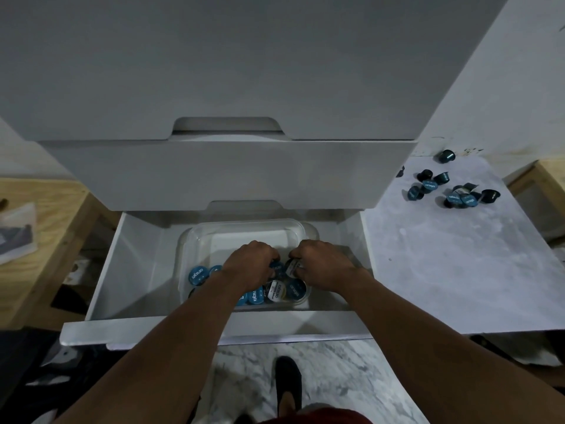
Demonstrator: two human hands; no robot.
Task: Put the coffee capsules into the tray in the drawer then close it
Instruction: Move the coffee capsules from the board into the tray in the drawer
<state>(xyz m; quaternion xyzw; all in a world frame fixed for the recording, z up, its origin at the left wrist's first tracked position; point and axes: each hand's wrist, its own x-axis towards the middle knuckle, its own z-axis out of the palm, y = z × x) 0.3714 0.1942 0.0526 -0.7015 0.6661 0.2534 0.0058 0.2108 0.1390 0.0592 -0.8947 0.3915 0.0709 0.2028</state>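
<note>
Coffee capsules [198, 275] were gathered along the near edge of the clear tray [244, 237] in the open drawer [137, 270]. A blue-lidded capsule [277, 266] was gripped by the curled left hand [249, 264], and a white-lidded capsule [294, 267] was pinched by the right hand [321, 264]. Loose capsules [455, 195] lay scattered toward the far edge of the white surface [458, 270].

Curled fingers [270, 255] half-hidden among capsules [198, 275], grips unclear

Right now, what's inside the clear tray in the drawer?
Coffee capsules, mostly blue-lidded, fill the near half of the clear tray; the far half is bare. The left hand and right hand curl over the middle, hiding whatever lies beneath.
</note>
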